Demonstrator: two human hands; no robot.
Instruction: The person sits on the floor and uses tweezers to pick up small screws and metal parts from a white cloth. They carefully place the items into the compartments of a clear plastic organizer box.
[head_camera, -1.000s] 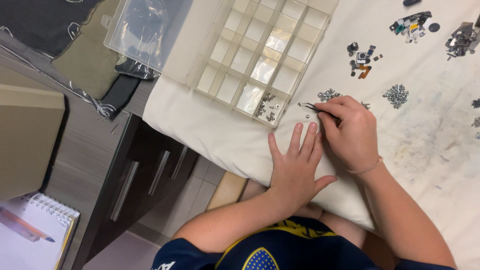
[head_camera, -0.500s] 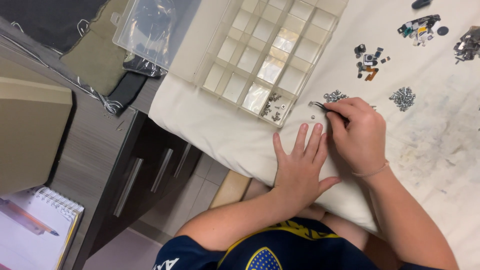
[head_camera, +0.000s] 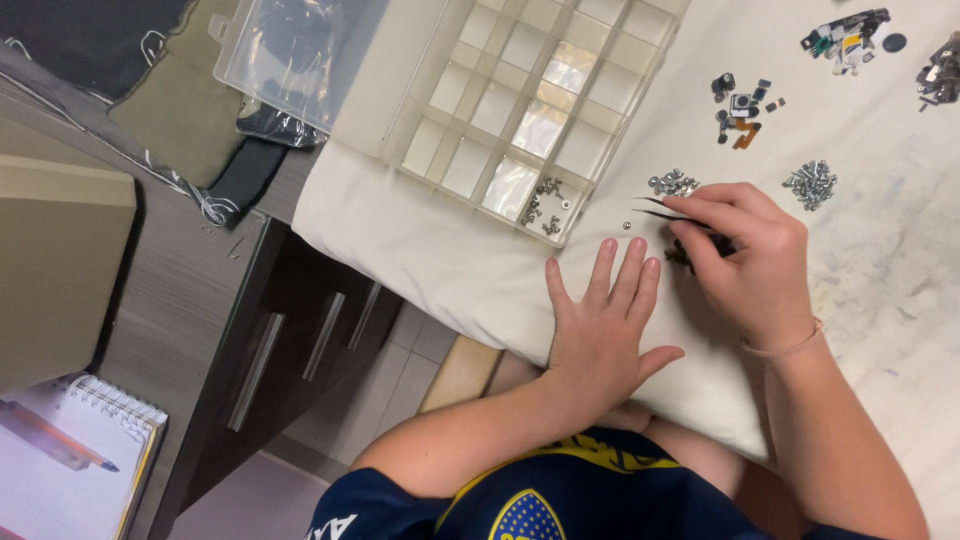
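- Resting flat on the white cloth (head_camera: 440, 240), fingers spread: left hand (head_camera: 600, 330).
- Lying just beyond its fingertips, near the clear tray (head_camera: 520, 100): tiny screw (head_camera: 627, 225).
- Pinching black tweezers (head_camera: 668, 213), tips close to screw: right hand (head_camera: 750, 260).

Right hand (head_camera: 752, 262) pinches black tweezers (head_camera: 668, 213) beside a tiny screw (head_camera: 627, 225); left hand (head_camera: 598, 322) lies flat on the white cloth (head_camera: 450, 250).

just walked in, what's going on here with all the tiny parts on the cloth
A person sits at a white cloth strewn with tiny screws. Their right hand pinches black tweezers, tips near a loose screw. The left hand lies flat on the cloth. A clear compartment organizer holds a few screws in one corner cell.
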